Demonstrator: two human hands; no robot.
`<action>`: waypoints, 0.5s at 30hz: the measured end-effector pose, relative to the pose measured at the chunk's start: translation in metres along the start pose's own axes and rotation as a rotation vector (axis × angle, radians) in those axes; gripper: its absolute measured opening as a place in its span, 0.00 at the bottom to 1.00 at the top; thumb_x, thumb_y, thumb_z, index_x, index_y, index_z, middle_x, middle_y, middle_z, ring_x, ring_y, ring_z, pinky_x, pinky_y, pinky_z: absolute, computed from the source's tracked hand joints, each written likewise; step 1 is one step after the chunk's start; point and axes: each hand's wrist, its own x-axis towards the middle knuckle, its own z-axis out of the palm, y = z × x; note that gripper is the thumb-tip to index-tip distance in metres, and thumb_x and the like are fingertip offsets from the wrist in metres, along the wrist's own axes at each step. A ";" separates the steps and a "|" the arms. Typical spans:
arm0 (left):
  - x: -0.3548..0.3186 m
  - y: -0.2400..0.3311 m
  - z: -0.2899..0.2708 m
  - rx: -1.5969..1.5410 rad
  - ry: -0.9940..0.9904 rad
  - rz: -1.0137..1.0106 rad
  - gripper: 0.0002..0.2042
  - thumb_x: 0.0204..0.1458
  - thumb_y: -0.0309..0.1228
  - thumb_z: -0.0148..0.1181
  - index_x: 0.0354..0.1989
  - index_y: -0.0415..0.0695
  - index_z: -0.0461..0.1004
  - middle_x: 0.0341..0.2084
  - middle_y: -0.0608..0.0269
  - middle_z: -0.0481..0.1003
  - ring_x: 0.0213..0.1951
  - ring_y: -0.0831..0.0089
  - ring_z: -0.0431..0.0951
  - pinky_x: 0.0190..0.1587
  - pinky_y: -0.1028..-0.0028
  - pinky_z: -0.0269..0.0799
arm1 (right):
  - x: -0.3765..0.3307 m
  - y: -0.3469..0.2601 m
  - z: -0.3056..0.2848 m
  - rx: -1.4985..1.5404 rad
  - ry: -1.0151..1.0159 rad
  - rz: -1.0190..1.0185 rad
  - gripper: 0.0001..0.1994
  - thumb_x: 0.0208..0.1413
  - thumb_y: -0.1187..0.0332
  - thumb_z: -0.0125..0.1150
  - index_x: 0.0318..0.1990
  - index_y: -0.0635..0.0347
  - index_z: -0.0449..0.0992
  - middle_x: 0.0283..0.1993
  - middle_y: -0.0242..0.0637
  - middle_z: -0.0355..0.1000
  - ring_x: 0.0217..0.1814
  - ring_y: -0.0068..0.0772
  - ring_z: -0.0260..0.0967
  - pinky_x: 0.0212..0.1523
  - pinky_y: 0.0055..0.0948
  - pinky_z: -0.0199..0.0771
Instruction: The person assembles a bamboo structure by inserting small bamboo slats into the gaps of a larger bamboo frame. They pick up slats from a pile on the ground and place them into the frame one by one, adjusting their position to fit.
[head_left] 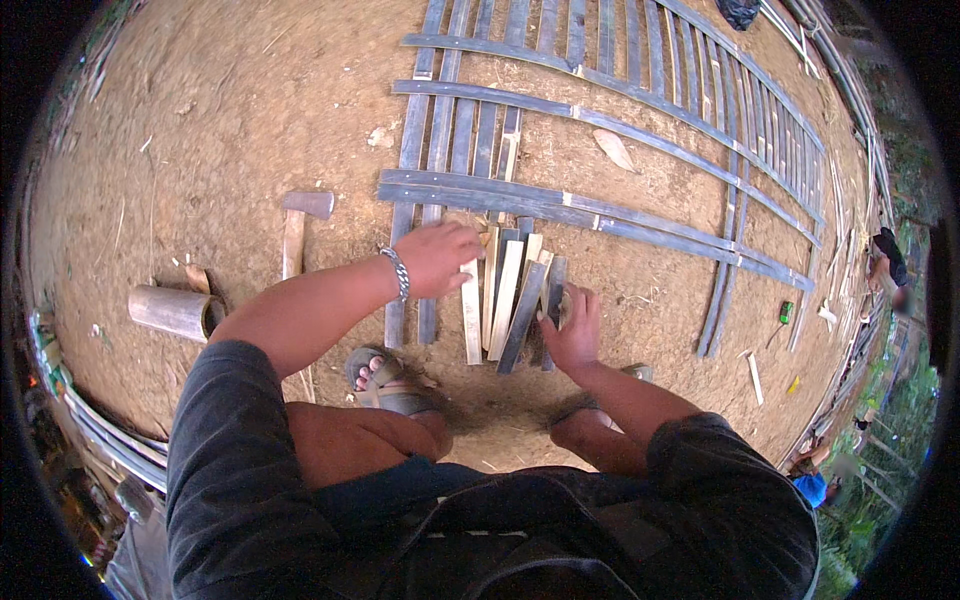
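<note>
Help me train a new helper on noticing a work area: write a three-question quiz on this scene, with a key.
1. Which tool lies on the ground to the left of the loose strips?
A) a saw
B) a hatchet
C) a shovel

2. True or false: the hollow tube lies on its side.

3. On which side, the wearer's left or right, is the chain bracelet worn?

Key: 1. B. 2. True. 3. Left.
</note>
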 end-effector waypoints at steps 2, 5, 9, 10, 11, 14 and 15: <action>0.003 0.007 0.011 0.042 -0.015 0.120 0.24 0.51 0.38 0.63 0.57 0.46 0.71 0.55 0.56 0.68 0.59 0.57 0.69 0.62 0.57 0.64 | -0.015 0.011 0.007 0.073 -0.173 0.261 0.30 0.49 0.68 0.69 0.60 0.59 0.64 0.49 0.50 0.70 0.51 0.53 0.70 0.51 0.47 0.72; 0.004 0.020 0.009 -0.001 -0.123 0.107 0.24 0.52 0.39 0.63 0.57 0.46 0.71 0.56 0.56 0.68 0.61 0.57 0.68 0.62 0.56 0.64 | -0.018 0.018 0.007 0.140 -0.314 0.441 0.27 0.49 0.67 0.69 0.56 0.60 0.66 0.46 0.49 0.72 0.48 0.53 0.72 0.49 0.46 0.73; 0.019 0.011 -0.015 -0.009 -0.267 -0.068 0.24 0.57 0.39 0.58 0.61 0.46 0.68 0.62 0.54 0.66 0.65 0.57 0.64 0.67 0.57 0.59 | -0.015 0.028 0.010 0.110 -0.340 0.461 0.20 0.49 0.66 0.69 0.48 0.62 0.71 0.41 0.49 0.74 0.43 0.51 0.73 0.46 0.44 0.74; 0.021 0.013 -0.023 0.005 -0.243 -0.085 0.23 0.56 0.39 0.59 0.60 0.45 0.69 0.61 0.53 0.68 0.64 0.57 0.66 0.66 0.58 0.61 | -0.020 0.031 0.016 0.127 -0.178 0.379 0.19 0.45 0.66 0.72 0.42 0.64 0.73 0.30 0.42 0.73 0.35 0.43 0.74 0.38 0.42 0.75; 0.023 0.012 -0.025 0.002 -0.227 -0.107 0.23 0.56 0.39 0.59 0.59 0.45 0.70 0.60 0.53 0.68 0.63 0.57 0.67 0.65 0.58 0.61 | -0.024 0.038 0.019 0.182 -0.196 0.408 0.18 0.46 0.66 0.72 0.42 0.63 0.73 0.31 0.40 0.74 0.34 0.40 0.74 0.37 0.39 0.74; 0.024 0.005 -0.026 -0.016 -0.163 -0.144 0.22 0.56 0.39 0.59 0.58 0.44 0.71 0.56 0.54 0.72 0.59 0.56 0.70 0.63 0.59 0.64 | -0.029 0.065 0.027 0.367 -0.268 0.484 0.16 0.50 0.66 0.71 0.42 0.62 0.73 0.31 0.35 0.75 0.32 0.30 0.74 0.33 0.33 0.73; 0.023 0.002 -0.023 -0.011 -0.125 -0.123 0.22 0.55 0.39 0.60 0.57 0.43 0.72 0.54 0.53 0.72 0.58 0.55 0.71 0.61 0.59 0.65 | -0.031 0.081 0.032 0.440 -0.298 0.504 0.15 0.51 0.66 0.70 0.42 0.61 0.73 0.32 0.32 0.75 0.31 0.27 0.73 0.32 0.30 0.73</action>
